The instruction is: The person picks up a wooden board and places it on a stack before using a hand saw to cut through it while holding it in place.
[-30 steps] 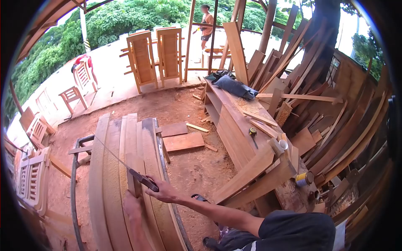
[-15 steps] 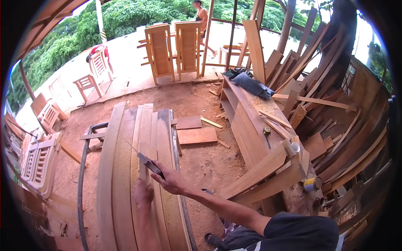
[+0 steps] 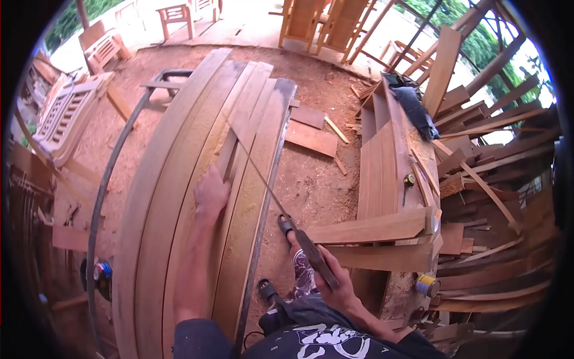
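Note:
My right hand [image 3: 336,287] is wrapped around the dark handle of a handsaw [image 3: 260,176], down by my right side. Seen almost edge-on, the thin blade slants up and left across the boards, its tip close to a narrow wooden board [image 3: 231,142]. My left hand [image 3: 211,190] is closed on that narrow board, pressing it on top of the other long planks [image 3: 161,173]. Its fingertips are partly hidden. Yellowish sawdust lies along the planks around the left hand.
A metal frame [image 3: 103,197] runs along the planks' left side. On the right, a wooden cabinet [image 3: 376,179] carries a tape measure [image 3: 409,179], a can [image 3: 427,285] and dark cloth [image 3: 414,110]. Two boards [image 3: 371,227] jut toward me. Scrap lumber [image 3: 496,239] is heaped beyond.
My right hand has drawn back toward my body and to the right with the handsaw. My left hand stays on the narrow board. The view has tilted down and turned.

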`<state>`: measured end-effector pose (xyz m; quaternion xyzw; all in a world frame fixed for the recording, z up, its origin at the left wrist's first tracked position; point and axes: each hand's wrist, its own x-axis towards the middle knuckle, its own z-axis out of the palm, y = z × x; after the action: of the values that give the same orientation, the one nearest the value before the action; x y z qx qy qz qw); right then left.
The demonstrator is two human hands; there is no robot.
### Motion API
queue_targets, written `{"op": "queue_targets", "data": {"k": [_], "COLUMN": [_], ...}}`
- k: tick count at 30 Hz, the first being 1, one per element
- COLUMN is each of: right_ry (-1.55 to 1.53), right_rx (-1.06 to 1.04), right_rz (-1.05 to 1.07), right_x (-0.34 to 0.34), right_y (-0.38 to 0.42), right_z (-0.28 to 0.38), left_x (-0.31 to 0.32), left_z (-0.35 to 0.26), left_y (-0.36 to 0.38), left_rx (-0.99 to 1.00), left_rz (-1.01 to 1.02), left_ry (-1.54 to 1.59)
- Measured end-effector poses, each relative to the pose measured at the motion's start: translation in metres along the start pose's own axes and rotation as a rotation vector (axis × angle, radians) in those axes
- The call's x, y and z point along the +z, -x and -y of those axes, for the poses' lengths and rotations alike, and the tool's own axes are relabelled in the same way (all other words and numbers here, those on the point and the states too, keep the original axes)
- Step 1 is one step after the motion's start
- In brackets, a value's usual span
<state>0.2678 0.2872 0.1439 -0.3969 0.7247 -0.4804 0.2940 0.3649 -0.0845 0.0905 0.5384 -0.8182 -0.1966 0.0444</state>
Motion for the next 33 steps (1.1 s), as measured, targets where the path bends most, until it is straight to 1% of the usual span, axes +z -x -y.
{"op": "queue_targets", "data": {"k": [2,3,4,5,6,7,8,9,10,11,12,14,15,16,17,18,19,21,22,23,25,26,27,28,29,30,31,32,33], "right_ry": [0.091,0.133,0.128,0.146,0.163,0.032,0.064,-0.02,-0.009,0.031,0.03,0.051,0.073,0.091,0.047,0.058,0.117,0.169,0.217,0.217,0.133,0.135,0.115,0.013,0.04,0.036,0.037,0.058,0.085], "right_rx": [-0.001,-0.018,-0.015,-0.107,-0.2,-0.219,-0.386,-0.219,-0.352,-0.323,-0.322,-0.241,-0.225,-0.215,-0.214,-0.144,-0.159,-0.123,-0.13,-0.132,-0.222,-0.293,-0.32,-0.275,-0.371,-0.287,-0.279,-0.225,-0.194], "right_rz": [0.008,0.011,0.038,0.003,-0.038,-0.03,-0.128,-0.055,-0.133,-0.096,-0.09,-0.064,-0.063,-0.062,-0.046,-0.005,-0.016,-0.004,-0.017,-0.014,-0.025,-0.014,-0.027,-0.041,-0.09,-0.043,-0.034,-0.029,-0.018], "right_x": [-0.02,-0.026,-0.023,-0.012,0.003,0.028,0.062,0.076,0.097,0.104,0.103,0.098,0.087,0.07,0.053,0.028,0.007,-0.023,-0.029,-0.026,-0.005,0.017,0.046,0.076,0.094,0.099,0.096,0.09,0.086], "right_y": [0.054,0.064,0.052,0.025,-0.008,-0.063,-0.129,-0.186,-0.239,-0.272,-0.277,-0.268,-0.238,-0.189,-0.138,-0.084,-0.032,0.04,0.052,0.045,-0.006,-0.059,-0.122,-0.184,-0.234,-0.271,-0.265,-0.249,-0.244], "right_z": [0.006,0.008,0.003,-0.007,-0.018,-0.027,-0.044,-0.009,0.003,0.025,0.036,0.044,0.034,0.018,-0.012,-0.014,-0.026,-0.015,-0.008,-0.012,-0.026,-0.039,-0.044,-0.036,-0.008,0.017,0.029,0.039,0.044], "left_x": [-0.008,-0.01,-0.012,-0.008,-0.001,0.003,0.002,-0.001,-0.004,-0.005,0.0,-0.001,-0.003,-0.006,-0.005,-0.002,-0.001,0.0,0.002,0.001,-0.004,-0.002,0.0,-0.003,0.001,0.009,0.015,0.007,0.002], "left_z": [-0.01,-0.012,-0.013,-0.012,-0.009,-0.006,-0.005,-0.008,-0.01,-0.01,-0.005,-0.004,-0.007,-0.007,-0.006,-0.005,-0.006,-0.005,-0.005,-0.007,-0.009,-0.008,-0.009,-0.009,-0.005,0.001,0.003,-0.003,-0.006], "left_y": [0.003,0.004,0.004,0.003,0.001,0.0,0.001,0.001,0.002,0.003,0.001,0.003,0.002,0.0,0.001,0.002,0.002,0.002,0.004,0.004,0.002,0.002,0.003,0.004,0.0,-0.003,-0.002,0.0,0.004], "left_rx": [-0.074,-0.075,-0.058,-0.073,-0.05,-0.023,-0.011,-0.01,-0.025,-0.043,-0.007,-0.009,-0.004,0.0,0.019,0.031,0.017,-0.004,-0.011,-0.019,-0.036,-0.047,-0.057,-0.038,-0.04,-0.01,0.018,-0.004,0.009], "left_rz": [-0.012,0.004,0.016,0.015,-0.029,-0.067,-0.055,-0.061,-0.054,-0.043,-0.08,-0.058,-0.061,-0.054,-0.063,-0.076,-0.068,-0.076,-0.074,-0.064,-0.074,-0.078,-0.077,-0.065,-0.073,-0.109,-0.133,-0.051,-0.042], "left_ry": [0.025,0.031,0.033,0.027,0.016,0.006,0.015,0.021,0.042,0.06,0.072,0.053,0.037,0.038,0.04,0.045,0.052,0.066,0.068,0.075,0.085,0.067,0.052,0.098,0.104,0.068,0.031,0.004,0.003]}}
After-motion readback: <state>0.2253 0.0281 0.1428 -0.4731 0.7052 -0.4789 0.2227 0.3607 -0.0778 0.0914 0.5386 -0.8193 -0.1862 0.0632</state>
